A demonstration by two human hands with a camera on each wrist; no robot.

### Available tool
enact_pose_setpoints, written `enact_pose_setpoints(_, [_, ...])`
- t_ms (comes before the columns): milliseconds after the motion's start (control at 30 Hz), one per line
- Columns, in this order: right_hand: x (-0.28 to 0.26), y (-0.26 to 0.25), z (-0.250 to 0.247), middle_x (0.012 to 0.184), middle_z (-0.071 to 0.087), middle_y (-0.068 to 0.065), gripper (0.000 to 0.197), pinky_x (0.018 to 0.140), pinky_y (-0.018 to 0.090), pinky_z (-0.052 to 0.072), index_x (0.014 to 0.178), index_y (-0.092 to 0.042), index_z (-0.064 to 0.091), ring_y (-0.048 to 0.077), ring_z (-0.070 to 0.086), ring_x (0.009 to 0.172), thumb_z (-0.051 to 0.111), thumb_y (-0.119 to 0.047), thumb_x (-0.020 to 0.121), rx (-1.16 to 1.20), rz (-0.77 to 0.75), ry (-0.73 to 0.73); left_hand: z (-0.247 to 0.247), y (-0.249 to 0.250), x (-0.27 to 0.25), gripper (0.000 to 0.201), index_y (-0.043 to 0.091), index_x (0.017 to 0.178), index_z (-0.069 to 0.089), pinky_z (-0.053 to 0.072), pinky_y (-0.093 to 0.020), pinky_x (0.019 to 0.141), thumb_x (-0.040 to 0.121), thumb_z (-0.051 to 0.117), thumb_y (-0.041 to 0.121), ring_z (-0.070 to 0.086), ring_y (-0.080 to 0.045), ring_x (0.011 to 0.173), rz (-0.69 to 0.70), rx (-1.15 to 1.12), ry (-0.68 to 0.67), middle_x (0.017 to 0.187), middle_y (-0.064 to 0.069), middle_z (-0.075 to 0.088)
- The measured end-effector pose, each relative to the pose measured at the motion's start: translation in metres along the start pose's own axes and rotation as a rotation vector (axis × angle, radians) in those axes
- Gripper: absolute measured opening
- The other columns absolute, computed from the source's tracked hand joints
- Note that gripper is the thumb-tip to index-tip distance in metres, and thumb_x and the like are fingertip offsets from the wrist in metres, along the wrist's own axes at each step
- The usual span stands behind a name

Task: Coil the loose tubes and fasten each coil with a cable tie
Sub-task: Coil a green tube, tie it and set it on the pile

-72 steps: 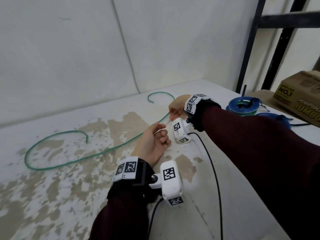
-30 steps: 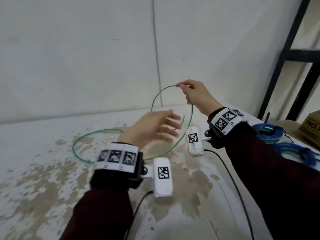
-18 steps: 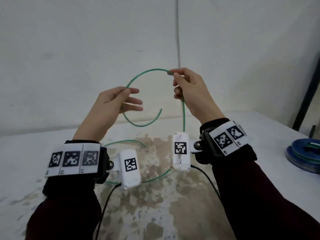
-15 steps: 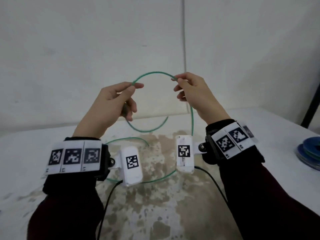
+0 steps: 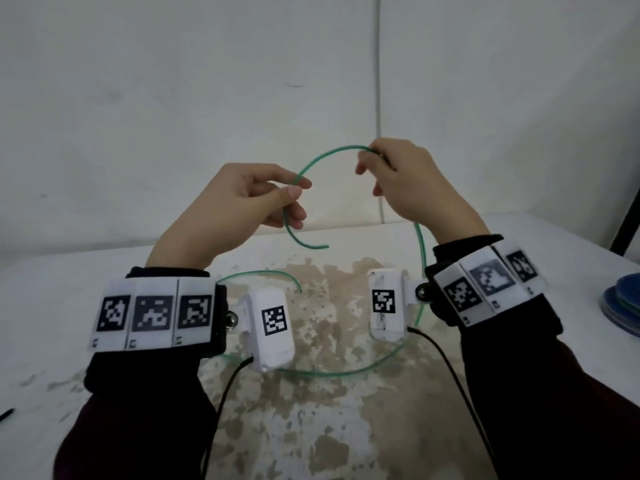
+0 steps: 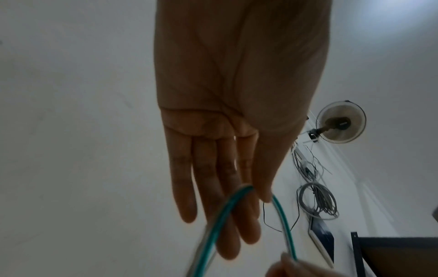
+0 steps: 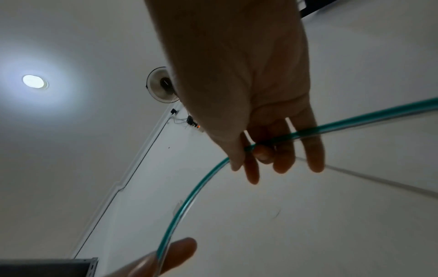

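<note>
Since half a second ago, the left hand has closed its thumb and forefinger on the thin green plastic tube, which it was only reaching for.

From the head view, both hands are raised above the stained white bench, wrists bent back. The right hand has its grip clamped on the arc's top; the left hand's grip is clamped lower, with the short free end curling out below it. The rest of the tube trails down past the right wrist and lies looped on the bench. Blue coils sit at the right edge.

From the left wrist view, the left hand shows long, nearly straight fingers, with the tube passing under the thumb tip.

From the right wrist view, the right hand pinches the tube between thumb and forefinger, the other fingers loose.

A likely risk: the springy tube could flick out of either light pinch, or the trailing length could snag on a wrist camera cable, undoing the loop.
</note>
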State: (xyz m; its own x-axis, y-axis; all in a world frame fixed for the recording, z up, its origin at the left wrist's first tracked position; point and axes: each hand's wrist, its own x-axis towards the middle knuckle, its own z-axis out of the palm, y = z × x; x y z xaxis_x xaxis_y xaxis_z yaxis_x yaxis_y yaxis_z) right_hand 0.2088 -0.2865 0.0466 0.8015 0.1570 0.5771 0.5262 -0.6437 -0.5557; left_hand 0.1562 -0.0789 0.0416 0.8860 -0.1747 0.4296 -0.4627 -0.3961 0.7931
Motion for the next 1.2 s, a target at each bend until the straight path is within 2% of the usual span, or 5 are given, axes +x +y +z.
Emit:
enact_pose_setpoints(100, [-0.003, 0.005, -0.004, 0.092, 0.059, 0.005, 0.019, 0.052, 0.007, 0.039, 0.103, -0.014, 0.060, 0.019, 0.061, 0.079, 0.045, -0.023, 0.099, -0.028, 0.092, -0.099, 0.002, 0.002, 0.001, 0.018, 0.012, 0.106, 0.069, 0.057, -0.039, 0.080, 0.093, 0.057, 0.010, 0.071, -0.021, 0.075, 0.018, -0.010, 0.013, 0.077, -0.009, 0.073])
enact_pose_setpoints(200, [-0.008, -0.005, -0.002, 0.114, 0.058, -0.001, 0.037, 0.077, 0.016, 0.038, 0.127, -0.022, 0.050, 0.013, 0.054, 0.104, 0.059, -0.028, 0.092, -0.101, -0.101, -0.113, 0.012, 0.003, 0.004, 0.017, 0.020, 0.099, 0.071, 0.057, -0.039, 0.074, 0.092, 0.059, 0.011, 0.071, -0.021, 0.070, 0.045, 0.083, 0.045, 0.076, -0.007, 0.072])
enact_pose_setpoints(500, [-0.007, -0.012, 0.001, 0.055, 0.040, -0.008, 0.023, 0.047, 0.016, 0.031, 0.097, -0.012, 0.068, 0.002, 0.040, 0.046, 0.048, -0.023, 0.098, -0.008, -0.159, -0.069, 0.013, 0.001, 0.001, 0.012, 0.011, 0.095, 0.072, 0.057, -0.029, 0.064, 0.090, 0.062, 0.015, 0.070, -0.014, 0.072, -0.036, 0.118, 0.007, 0.078, -0.006, 0.073])
enact_pose_setpoints(933, [-0.011, -0.015, -0.008, 0.065, 0.046, -0.002, 0.028, 0.061, 0.027, 0.035, 0.102, -0.021, 0.066, 0.014, 0.043, 0.062, 0.038, -0.019, 0.101, 0.127, -0.128, -0.111, 0.000, -0.001, -0.003, 0.021, -0.004, 0.084, 0.066, 0.060, -0.031, 0.064, 0.092, 0.059, 0.015, 0.071, -0.025, 0.065, -0.119, -0.033, -0.031, 0.069, -0.013, 0.066])
enact_pose_setpoints(1200, [-0.015, -0.025, 0.002, 0.078, 0.062, 0.004, 0.022, 0.055, 0.023, 0.050, 0.103, -0.006, 0.069, 0.010, 0.053, 0.058, 0.049, -0.015, 0.099, 0.484, -0.023, -0.218, 0.011, 0.013, 0.002, 0.012, 0.004, 0.080, 0.062, 0.054, -0.019, 0.067, 0.090, 0.060, 0.011, 0.072, -0.016, 0.073, -0.011, -0.694, 0.403, 0.075, -0.009, 0.068])
